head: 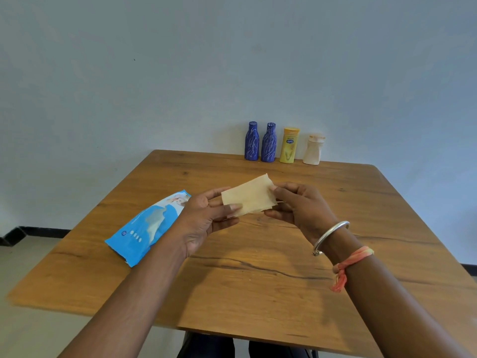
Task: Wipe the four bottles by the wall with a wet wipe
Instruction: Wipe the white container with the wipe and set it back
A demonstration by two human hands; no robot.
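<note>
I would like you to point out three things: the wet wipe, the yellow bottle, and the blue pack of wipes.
wet wipe [249, 196]: head view, middle of the sheet.
yellow bottle [289, 148]: head view, middle of its body.
blue pack of wipes [144, 228]: head view, middle of its top face.

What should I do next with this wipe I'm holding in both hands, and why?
Probably carry the pale folded wet wipe in the right hand to the leftmost dark blue patterned bottle. Both that hand and the left hand pinch the wipe, out of its blue plastic pack, above the wooden table; the bottle stands by the wall, not yet touched.
</note>
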